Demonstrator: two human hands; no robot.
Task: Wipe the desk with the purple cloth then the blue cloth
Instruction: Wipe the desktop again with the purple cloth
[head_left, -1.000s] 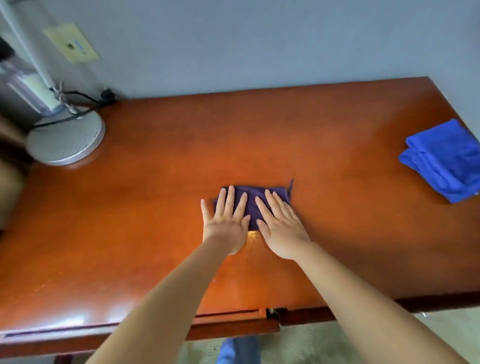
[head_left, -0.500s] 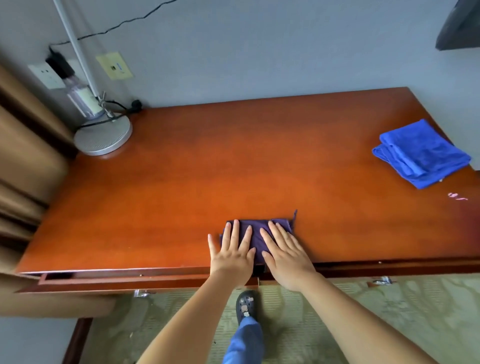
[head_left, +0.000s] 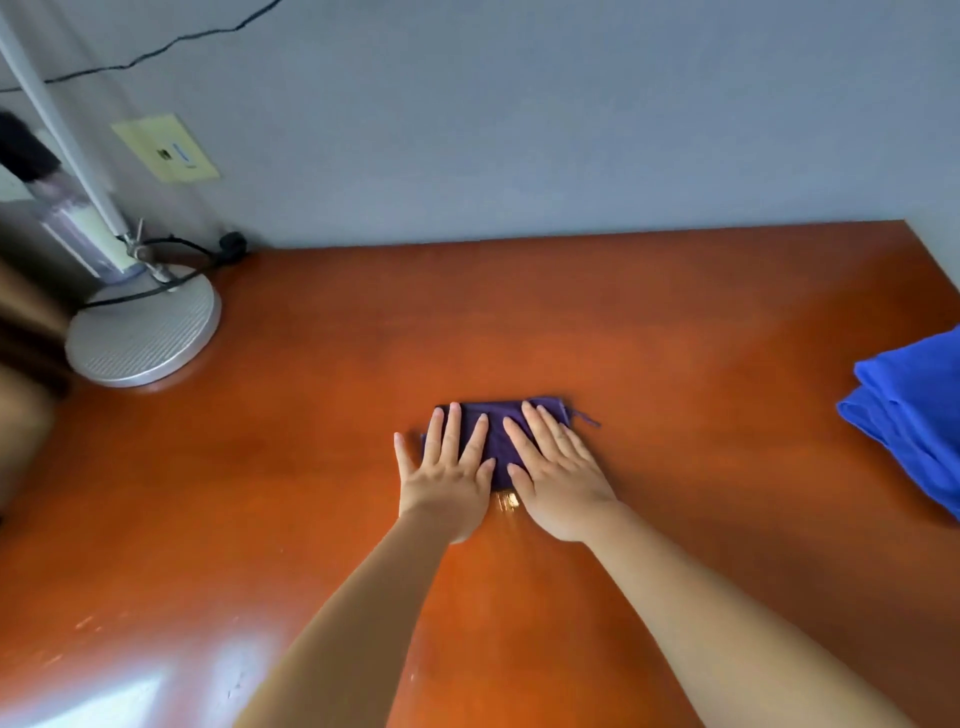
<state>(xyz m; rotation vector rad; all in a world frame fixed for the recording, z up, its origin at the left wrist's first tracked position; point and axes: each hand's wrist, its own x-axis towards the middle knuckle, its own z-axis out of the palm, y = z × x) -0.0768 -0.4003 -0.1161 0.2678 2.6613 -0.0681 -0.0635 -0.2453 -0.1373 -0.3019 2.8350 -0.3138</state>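
Pressing flat on the purple cloth (head_left: 501, 436), side by side: left hand (head_left: 448, 475) and right hand (head_left: 558, 475), fingers straight and slightly spread, palms down, gripping nothing. Left fingers covering the cloth's left part, thumb off its edge and resting on the bare surface (head_left: 322, 457); right fingers laid across the cloth's right part, heel of the hand on the wood just behind the cloth. Folded into a small dark rectangle, lying near the middle of the reddish-brown wood, a thin tag or thread sticking out from its far right corner. Small glossy patch on the wood just behind the cloth, between the two wrists. Well to the right of the purple cloth, touched by neither hand: blue cloth (head_left: 914, 415), folded in layers, cut off by the picture's right edge. Far to the left of the purple cloth and further back, near the wall: round silver lamp base (head_left: 143, 335) with a white pole rising from it and a black cord (head_left: 171, 249) running across it. Above the lamp base on the grey wall, a pale yellow wall plate (head_left: 165, 148).
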